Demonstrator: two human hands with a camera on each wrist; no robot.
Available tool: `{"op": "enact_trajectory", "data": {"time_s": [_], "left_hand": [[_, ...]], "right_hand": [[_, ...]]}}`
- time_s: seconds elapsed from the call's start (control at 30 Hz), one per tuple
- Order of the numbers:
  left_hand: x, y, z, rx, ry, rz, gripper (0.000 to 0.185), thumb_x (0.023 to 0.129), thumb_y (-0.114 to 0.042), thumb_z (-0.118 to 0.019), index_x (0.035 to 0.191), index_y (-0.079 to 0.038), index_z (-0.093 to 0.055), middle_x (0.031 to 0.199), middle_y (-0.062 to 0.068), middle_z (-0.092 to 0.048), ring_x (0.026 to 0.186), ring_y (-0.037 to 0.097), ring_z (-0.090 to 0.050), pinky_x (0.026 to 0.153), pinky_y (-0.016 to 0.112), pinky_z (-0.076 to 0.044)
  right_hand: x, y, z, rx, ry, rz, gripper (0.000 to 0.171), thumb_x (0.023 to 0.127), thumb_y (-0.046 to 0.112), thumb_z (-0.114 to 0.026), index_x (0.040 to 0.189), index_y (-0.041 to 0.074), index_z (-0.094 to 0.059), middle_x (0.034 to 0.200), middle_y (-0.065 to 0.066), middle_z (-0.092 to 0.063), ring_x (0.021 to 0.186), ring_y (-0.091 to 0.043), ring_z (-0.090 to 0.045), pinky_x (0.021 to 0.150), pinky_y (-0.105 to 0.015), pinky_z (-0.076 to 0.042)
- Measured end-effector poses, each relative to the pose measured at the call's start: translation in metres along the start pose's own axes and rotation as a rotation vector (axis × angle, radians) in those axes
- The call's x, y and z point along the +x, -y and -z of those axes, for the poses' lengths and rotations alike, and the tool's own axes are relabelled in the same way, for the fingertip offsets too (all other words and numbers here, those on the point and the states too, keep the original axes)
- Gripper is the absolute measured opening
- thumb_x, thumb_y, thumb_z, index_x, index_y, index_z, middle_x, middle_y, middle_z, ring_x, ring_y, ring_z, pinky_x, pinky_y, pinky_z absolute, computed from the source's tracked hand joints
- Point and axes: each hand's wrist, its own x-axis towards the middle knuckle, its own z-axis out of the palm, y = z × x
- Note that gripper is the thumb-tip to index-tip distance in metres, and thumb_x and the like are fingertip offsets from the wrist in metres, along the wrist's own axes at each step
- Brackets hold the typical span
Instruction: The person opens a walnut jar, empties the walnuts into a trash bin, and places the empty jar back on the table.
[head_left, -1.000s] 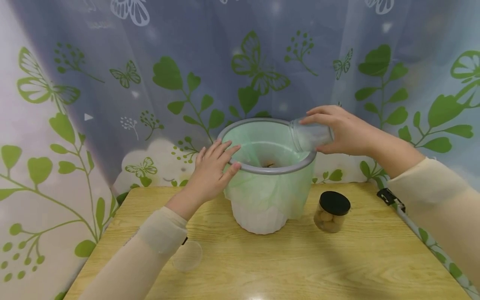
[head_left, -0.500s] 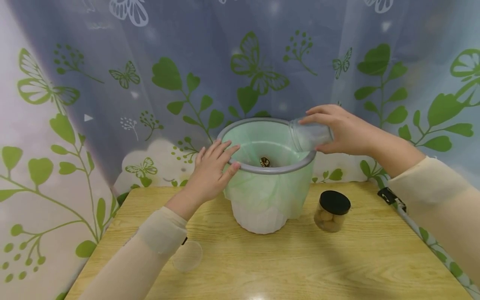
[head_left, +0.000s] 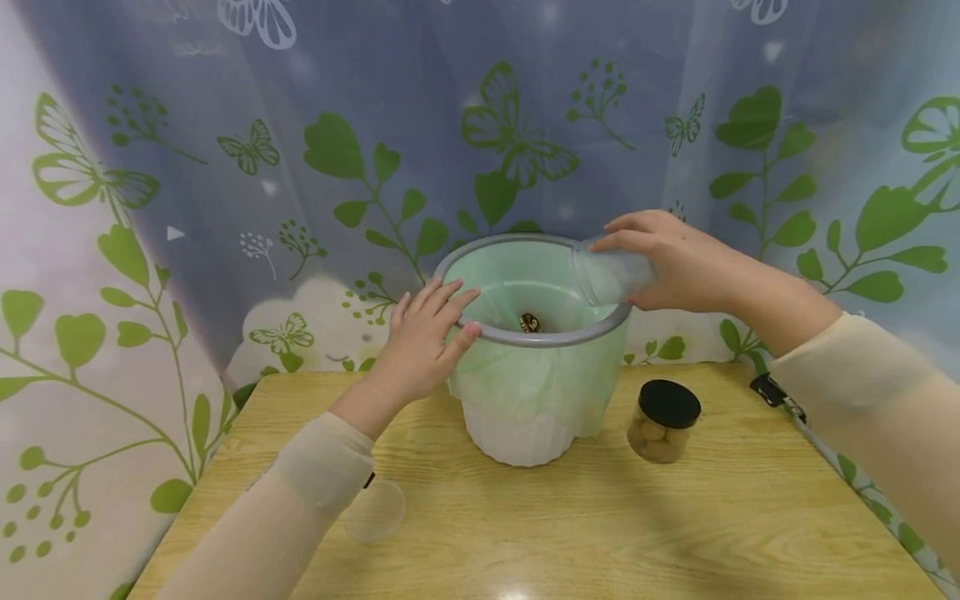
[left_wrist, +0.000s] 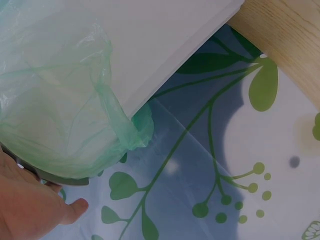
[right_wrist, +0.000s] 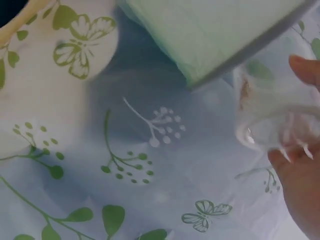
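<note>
your left hand (head_left: 427,337) lies across the grey rim (head_left: 558,339) of the bin (head_left: 519,446), its 4 fingers long and fanned over the near left side and its thumb held apart from them; it is wide and grips nothing. the left wrist view shows the thumb sticking out just beside the rim.

your right hand (head_left: 690,262) holds the clear jar (head_left: 615,273), fingers over the top and thumb beneath. the jar is tipped nearly onto its side, its mouth pointing left over the right part of the bin; you cannot tell from these views whether it touches the rim. in the right wrist view a brown mark (right_wrist: 245,92) shows on the jar.

the bin stands upright on the wooden table (head_left: 600,533), lined with a thin green bag (head_left: 540,379) that is folded over the outside and hangs partway down the white wall. down inside lies 1 small dark and gold thing (head_left: 529,322), too small to name.

to the right of the bin, well apart from your left hand, a 2nd jar (head_left: 658,446) stands upright with its black lid (head_left: 669,403) on and round tan lumps (head_left: 652,431) inside. a clear disc (head_left: 377,510) lies flat near your left sleeve (head_left: 300,483). a printed curtain (head_left: 405,100) hangs behind.
</note>
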Motion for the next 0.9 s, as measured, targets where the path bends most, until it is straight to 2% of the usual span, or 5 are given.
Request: {"op": "enact_trajectory", "data": {"time_s": [0.07, 0.3, 0.5, 0.9], "left_hand": [[-0.0001, -0.0008, 0.0005, -0.004, 0.004, -0.001, 0.075, 0.100, -0.069, -0.015, 0.157, -0.024, -0.035, 0.163, 0.006, -0.027, 0.153, 0.028, -0.009, 0.116, 0.064, -0.005], [0.0004, -0.0003, 0.0001, 0.003, 0.003, -0.003, 0.076, 0.100, -0.069, -0.015, 0.157, -0.024, -0.035, 0.163, 0.006, -0.027, 0.153, 0.029, -0.009, 0.116, 0.065, -0.006], [-0.0002, 0.0002, 0.0004, 0.004, 0.000, -0.002, 0.075, 0.100, -0.069, -0.015, 0.157, -0.025, -0.034, 0.163, 0.006, -0.028, 0.153, 0.029, -0.009, 0.116, 0.065, -0.006], [0.0002, 0.0001, 0.0004, 0.000, 0.007, 0.007, 0.074, 0.100, -0.068, -0.015, 0.157, -0.025, -0.034, 0.163, 0.005, -0.027, 0.153, 0.027, -0.009, 0.116, 0.064, -0.006]], "right_hand": [[-0.0002, -0.0009, -0.0022, -0.023, 0.026, 0.001, 0.066, 0.079, 0.006, -0.083, 0.140, 0.010, -0.057, 0.147, -0.019, -0.041, 0.136, -0.044, -0.034, 0.102, -0.061, -0.037], [-0.0009, -0.0022, -0.0035, -0.035, 0.013, 0.018, 0.066, 0.079, 0.006, -0.084, 0.139, 0.009, -0.057, 0.147, -0.021, -0.042, 0.136, -0.044, -0.034, 0.103, -0.062, -0.036], [-0.0017, -0.0006, -0.0022, -0.037, 0.018, -0.005, 0.067, 0.079, 0.007, -0.084, 0.140, 0.010, -0.056, 0.148, -0.021, -0.040, 0.137, -0.045, -0.033, 0.105, -0.064, -0.033], [-0.0022, -0.0001, -0.0032, -0.042, 0.009, 0.002, 0.067, 0.079, 0.006, -0.084, 0.139, 0.011, -0.056, 0.148, -0.021, -0.040, 0.137, -0.044, -0.033, 0.103, -0.062, -0.035]]}}
